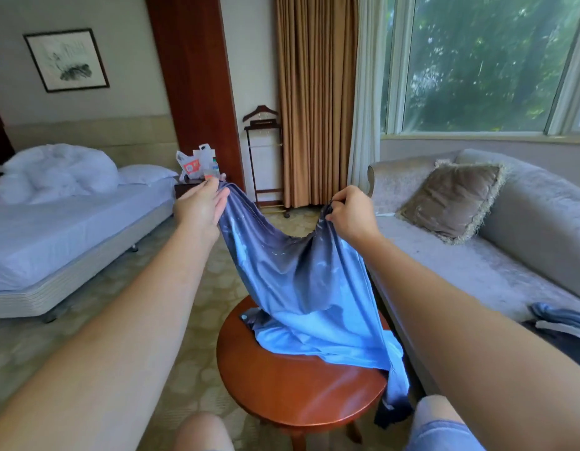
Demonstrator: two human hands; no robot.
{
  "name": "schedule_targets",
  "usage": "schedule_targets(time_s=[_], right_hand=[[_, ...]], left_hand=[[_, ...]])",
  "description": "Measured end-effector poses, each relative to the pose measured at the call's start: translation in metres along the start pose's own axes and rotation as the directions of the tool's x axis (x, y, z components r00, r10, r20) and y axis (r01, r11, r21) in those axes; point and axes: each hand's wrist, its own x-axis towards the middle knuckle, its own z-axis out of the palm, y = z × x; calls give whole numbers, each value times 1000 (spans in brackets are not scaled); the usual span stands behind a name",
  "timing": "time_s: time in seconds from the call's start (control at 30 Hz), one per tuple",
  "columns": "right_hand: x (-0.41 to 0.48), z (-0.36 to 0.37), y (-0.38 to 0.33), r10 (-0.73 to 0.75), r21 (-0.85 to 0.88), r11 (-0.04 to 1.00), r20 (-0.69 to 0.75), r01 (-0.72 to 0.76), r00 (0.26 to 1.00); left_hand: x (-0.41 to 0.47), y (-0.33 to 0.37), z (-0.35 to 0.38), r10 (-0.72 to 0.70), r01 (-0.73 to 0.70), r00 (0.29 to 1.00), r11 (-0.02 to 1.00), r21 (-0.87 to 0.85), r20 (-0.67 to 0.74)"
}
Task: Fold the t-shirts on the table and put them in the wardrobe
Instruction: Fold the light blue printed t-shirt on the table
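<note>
- The left hand (pixel 201 203) is raised well out in front, beyond the far edge of the bench. It pinches one top corner of the t-shirt between thumb and fingers, and the cloth falls away to its right.
- The t-shirt (pixel 298 288) hangs between both hands with its top edge sagging in a curve. Its long axis runs from the hands down and back toward the person.
- The bench (pixel 292 388) is round and sits below the hands, nearer the body. The shirt's lower part lies bunched on the bench's far right side, and one end spills over the right rim toward the floor.
- The right hand (pixel 350 213) is clenched round the other top corner, at about the same height as the left hand.
- Both hands are about equally near the shirt. It sits off-centre to the right, so laying it flat probably means lowering both hands and drawing the cloth leftward onto the bare wood.
- More folded-looking clothes (pixel 558 320) lie on the sofa seat (pixel 461 271), well apart from the bench.
</note>
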Motion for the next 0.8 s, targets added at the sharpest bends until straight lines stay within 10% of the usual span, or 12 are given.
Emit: schedule_targets(time_s=[0.47,0.8], right_hand=[[20,-76,-110,-185,251,931,-300,264,936],[94,-32,-71,-92,82,990,-228,113,969]], left_hand=[[-40,88,53,230,-240,966,968,71,121],[45,49,56,-27,-4,994,959,282,106]])
